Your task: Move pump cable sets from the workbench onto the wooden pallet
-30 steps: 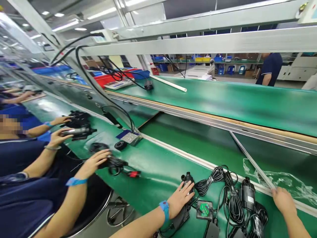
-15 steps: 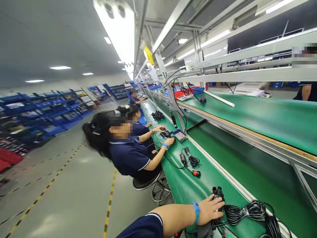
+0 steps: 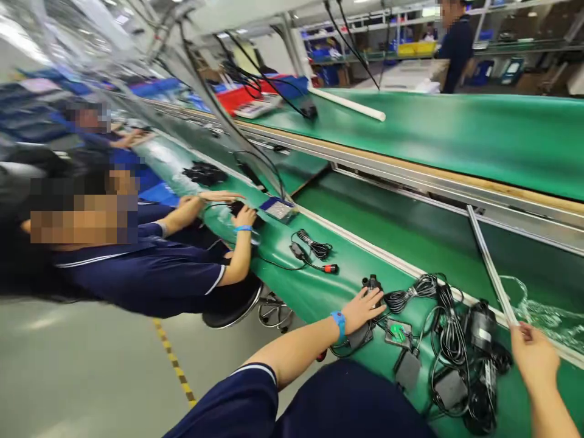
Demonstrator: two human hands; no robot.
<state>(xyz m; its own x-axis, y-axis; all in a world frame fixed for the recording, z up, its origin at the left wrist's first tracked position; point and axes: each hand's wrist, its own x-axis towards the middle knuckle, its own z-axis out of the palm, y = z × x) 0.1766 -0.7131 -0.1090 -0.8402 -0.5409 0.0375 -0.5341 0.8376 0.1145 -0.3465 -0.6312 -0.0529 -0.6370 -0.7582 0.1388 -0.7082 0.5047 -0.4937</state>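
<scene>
My left hand, with a blue wristband, lies on a black fitting on the green bench, its fingers spread over it. At the right, my right hand is closed near the lower end of a grey metal bar; whether it grips the bar or something smaller is hidden. Between my hands are coiled black cables, black boxes, a black cylindrical device and a small tray with a green item.
A co-worker sits at the left, hands on a dark part. Nearer lies a cable with a red-ringed connector. A raised green shelf holds a white tube. Clear plastic lies behind my right hand.
The view has swung right and down, bringing my right hand and more cables into sight. My left hand is still on the black fitting. The co-worker's hands have shifted.
</scene>
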